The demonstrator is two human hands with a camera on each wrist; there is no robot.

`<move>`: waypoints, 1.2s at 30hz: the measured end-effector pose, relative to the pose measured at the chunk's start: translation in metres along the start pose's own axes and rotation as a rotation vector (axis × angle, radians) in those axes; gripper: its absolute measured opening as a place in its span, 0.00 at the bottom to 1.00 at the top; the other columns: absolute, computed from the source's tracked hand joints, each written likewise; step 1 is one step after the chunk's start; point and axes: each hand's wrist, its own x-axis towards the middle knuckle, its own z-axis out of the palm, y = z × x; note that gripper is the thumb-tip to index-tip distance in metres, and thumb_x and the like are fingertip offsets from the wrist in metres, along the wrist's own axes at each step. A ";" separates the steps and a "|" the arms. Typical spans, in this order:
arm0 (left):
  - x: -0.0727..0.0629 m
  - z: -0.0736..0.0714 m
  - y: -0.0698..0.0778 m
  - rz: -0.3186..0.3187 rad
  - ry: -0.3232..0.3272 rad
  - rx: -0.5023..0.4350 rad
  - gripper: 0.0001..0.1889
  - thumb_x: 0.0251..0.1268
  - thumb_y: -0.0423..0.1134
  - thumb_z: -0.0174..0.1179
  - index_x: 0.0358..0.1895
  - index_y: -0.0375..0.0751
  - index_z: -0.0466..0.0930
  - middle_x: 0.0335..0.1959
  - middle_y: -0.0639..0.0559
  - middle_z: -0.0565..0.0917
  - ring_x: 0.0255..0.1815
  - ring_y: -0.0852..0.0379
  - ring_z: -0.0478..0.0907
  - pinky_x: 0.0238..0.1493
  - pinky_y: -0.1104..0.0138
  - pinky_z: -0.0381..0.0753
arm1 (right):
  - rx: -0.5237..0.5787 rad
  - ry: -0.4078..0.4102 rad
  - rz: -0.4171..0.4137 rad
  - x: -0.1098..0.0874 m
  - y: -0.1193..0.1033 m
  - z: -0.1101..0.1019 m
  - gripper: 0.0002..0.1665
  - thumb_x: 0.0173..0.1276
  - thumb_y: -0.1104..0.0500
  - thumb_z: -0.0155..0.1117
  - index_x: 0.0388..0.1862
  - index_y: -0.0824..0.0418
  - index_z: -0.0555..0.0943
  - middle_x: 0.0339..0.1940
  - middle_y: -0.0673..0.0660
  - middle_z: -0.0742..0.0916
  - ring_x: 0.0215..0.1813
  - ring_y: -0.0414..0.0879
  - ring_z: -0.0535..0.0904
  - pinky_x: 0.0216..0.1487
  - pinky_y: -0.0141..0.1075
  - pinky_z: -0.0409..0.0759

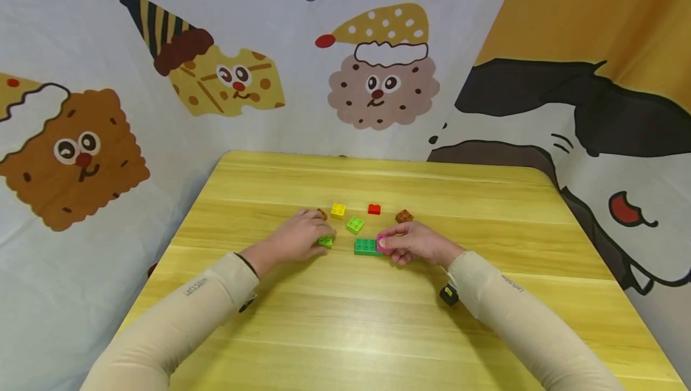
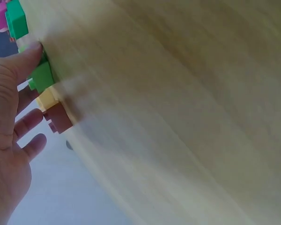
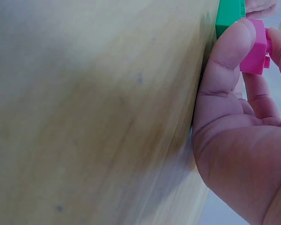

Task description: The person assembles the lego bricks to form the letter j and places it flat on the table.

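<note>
My right hand pinches a pink toy brick between thumb and fingers. That brick is at the right end of a longer dark green brick, overlapping it in the head view. On the left, my left hand has its thumb and a finger around a light green brick at the table surface, partly hidden by the fingers. Just beyond the left fingertips is a brown brick, half covered by the hand; the left wrist view shows its side, with the other fingers spread beside it.
Behind the hands lie a yellow brick, a second light green brick, a red brick and another brown brick. The wooden table ends at a cloth backdrop with cartoon prints.
</note>
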 end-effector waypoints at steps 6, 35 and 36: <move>0.005 0.002 0.007 -0.059 0.015 -0.014 0.24 0.73 0.50 0.71 0.67 0.49 0.84 0.64 0.54 0.88 0.72 0.45 0.77 0.81 0.48 0.67 | -0.004 -0.005 -0.005 0.000 -0.001 0.000 0.32 0.74 0.49 0.74 0.69 0.65 0.81 0.39 0.57 0.92 0.32 0.42 0.85 0.37 0.34 0.88; 0.030 0.017 0.038 -0.060 0.190 -0.096 0.21 0.74 0.54 0.68 0.62 0.48 0.85 0.59 0.56 0.89 0.68 0.49 0.79 0.79 0.50 0.67 | 0.011 -0.004 -0.011 -0.001 0.000 0.001 0.31 0.74 0.48 0.74 0.68 0.64 0.82 0.37 0.58 0.92 0.31 0.42 0.84 0.34 0.34 0.88; 0.030 0.017 0.039 -0.062 0.198 -0.101 0.21 0.74 0.54 0.68 0.62 0.48 0.85 0.59 0.55 0.89 0.68 0.49 0.79 0.79 0.50 0.68 | 0.010 -0.006 -0.013 -0.001 0.000 0.001 0.31 0.75 0.48 0.74 0.68 0.64 0.82 0.37 0.58 0.92 0.31 0.42 0.84 0.35 0.34 0.88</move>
